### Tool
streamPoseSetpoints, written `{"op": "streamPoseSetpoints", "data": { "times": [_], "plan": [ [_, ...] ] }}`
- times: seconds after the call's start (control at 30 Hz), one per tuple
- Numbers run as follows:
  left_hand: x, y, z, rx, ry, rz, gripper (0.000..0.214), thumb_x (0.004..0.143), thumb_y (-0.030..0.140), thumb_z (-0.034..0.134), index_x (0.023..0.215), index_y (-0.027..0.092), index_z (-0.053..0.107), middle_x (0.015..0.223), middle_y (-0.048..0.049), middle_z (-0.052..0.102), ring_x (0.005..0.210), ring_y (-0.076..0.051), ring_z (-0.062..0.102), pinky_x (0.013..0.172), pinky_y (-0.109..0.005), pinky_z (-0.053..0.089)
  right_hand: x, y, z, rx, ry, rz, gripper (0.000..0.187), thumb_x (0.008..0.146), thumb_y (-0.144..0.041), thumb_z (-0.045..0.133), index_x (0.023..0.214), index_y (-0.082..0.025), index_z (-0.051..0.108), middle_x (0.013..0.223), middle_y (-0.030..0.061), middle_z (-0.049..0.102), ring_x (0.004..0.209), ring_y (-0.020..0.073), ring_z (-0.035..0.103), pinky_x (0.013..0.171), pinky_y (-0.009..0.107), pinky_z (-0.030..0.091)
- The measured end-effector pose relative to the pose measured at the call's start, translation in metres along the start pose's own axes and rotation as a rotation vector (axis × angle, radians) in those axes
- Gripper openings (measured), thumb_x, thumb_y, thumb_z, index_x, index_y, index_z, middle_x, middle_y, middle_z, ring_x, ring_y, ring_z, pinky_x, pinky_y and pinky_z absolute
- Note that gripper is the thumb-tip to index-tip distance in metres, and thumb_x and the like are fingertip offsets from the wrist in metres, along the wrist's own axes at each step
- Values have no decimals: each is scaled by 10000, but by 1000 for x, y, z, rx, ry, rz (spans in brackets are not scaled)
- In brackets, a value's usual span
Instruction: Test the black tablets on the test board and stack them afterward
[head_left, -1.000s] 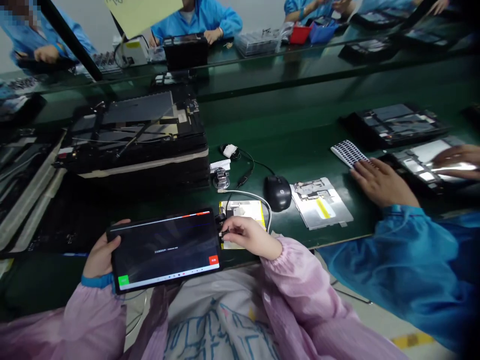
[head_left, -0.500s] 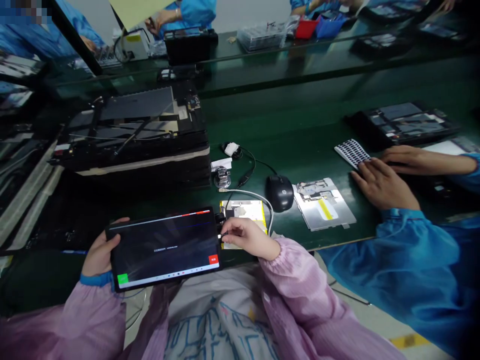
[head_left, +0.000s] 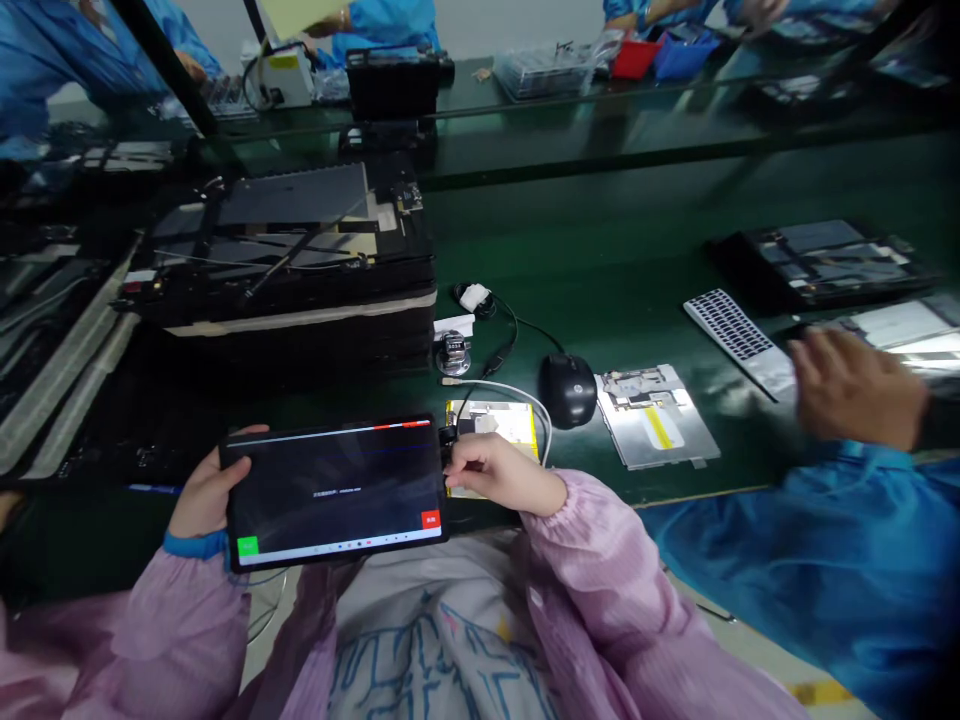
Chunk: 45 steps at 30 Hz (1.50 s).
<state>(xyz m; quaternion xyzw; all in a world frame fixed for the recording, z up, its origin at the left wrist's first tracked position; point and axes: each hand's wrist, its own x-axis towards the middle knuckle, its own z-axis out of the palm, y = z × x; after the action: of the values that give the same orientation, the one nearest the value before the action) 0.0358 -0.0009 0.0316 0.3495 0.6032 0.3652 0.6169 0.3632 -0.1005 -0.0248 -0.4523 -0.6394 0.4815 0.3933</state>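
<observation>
The left hand (head_left: 206,495) grips a black rectangular tablet with a lit dark screen (head_left: 337,490) by its left edge, thumb on the front and fingers behind, holding it over the near edge of the green-topped workbench (head_left: 600,255). The screen shows a green box (head_left: 247,546) at lower left and a red box (head_left: 430,520) at lower right (a pale strip (head_left: 330,548) runs between them). The right hand (head_left: 499,472) is at the tablet's right edge, thumb and forefinger pinched together on what seems to be a small dark plug (head_left: 447,480), though the fingertips hide most of it. Just behind that hand, by the workbench's near edge, lies a flat silver piece with yellow edges (head_left: 514,422), a thin white cable (head_left: 517,385) curving round its far right corner. Farther right, a black plastic mouse (head_left: 570,390) sits beside a thin silver metal plate (head_left: 649,418). A tall stack of flat black panels (head_left: 300,285) stands behind the tablet. Toward the workbench's right end, a co-worker's blurred hand (head_left: 859,390) is beside a white sheet with rows of black rectangles (head_left: 727,325)
</observation>
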Motion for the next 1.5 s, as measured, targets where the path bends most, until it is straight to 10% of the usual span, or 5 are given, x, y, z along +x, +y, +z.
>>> {"op": "streamPoseSetpoints", "data": {
  "times": [0.33,0.53,0.73,1.3,1.5],
  "plan": [
    [8,-10,-17,-38,-146,24,689,412,340,892,1041,169,668,788,-56,738,657,-238,694,599,-278,579,-14,-13,-2,-169,119,84,295,808,-479,633,905,-201,650,822,54,671,692,166,610,629,292,490],
    [5,-14,-14,-101,-208,72,695,391,423,894,998,155,687,738,-62,729,612,-211,680,563,-259,559,-42,28,-65,-871,926,152,424,775,-465,610,1082,-172,597,1169,158,533,1150,337,463,979,565,334],
    [5,-18,-18,-116,-292,102,761,412,540,850,1038,144,677,854,-104,733,696,-244,699,653,-332,570,-41,63,-72,-826,819,133,394,795,-401,518,1117,-183,583,1185,144,515,1158,308,474,979,534,370],
    [4,-20,-19,-61,-301,154,690,484,486,835,1060,131,697,848,-103,721,763,-270,686,564,-278,528,-40,27,-45,-910,873,-79,364,814,-338,559,1134,-164,570,1162,162,536,1133,329,485,960,534,374],
    [3,-16,-17,-55,-320,152,755,459,581,818,1058,139,692,832,-88,718,727,-250,680,556,-273,530,-27,-16,18,-925,199,-237,191,867,-207,510,1007,-192,639,908,90,557,863,233,509,745,380,440]
  ]
}}
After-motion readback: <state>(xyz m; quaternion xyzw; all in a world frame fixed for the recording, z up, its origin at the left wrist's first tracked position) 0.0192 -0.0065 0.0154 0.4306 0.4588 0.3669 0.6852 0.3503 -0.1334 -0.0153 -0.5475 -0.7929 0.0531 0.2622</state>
